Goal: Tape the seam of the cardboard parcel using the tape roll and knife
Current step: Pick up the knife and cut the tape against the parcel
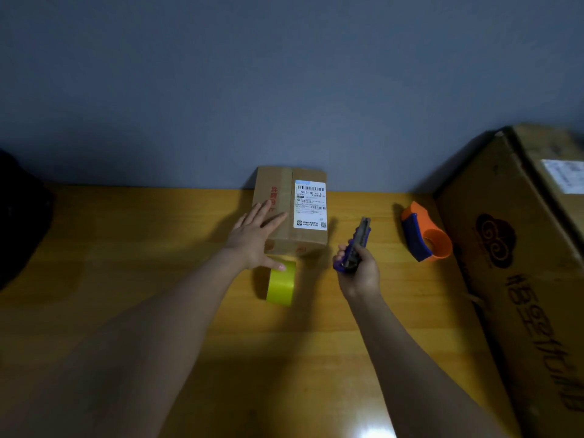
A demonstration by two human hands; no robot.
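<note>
A small cardboard parcel [292, 197] with a white shipping label and a tape strip down its top lies against the wall on the wooden table [126, 248]. My left hand [254, 235] is spread flat, fingers apart, over the parcel's near left corner. A yellow tape roll [281, 284] stands on edge just in front of the parcel, under my left thumb. My right hand [358, 268] holds a purple utility knife [357, 245] to the right of the parcel, its tip pointing away from me.
An orange and blue tape dispenser [425, 233] lies to the right of the knife. A large cardboard box [518, 263] fills the table's right side. A dark object [19, 222] sits at the far left edge. A grey wall stands behind.
</note>
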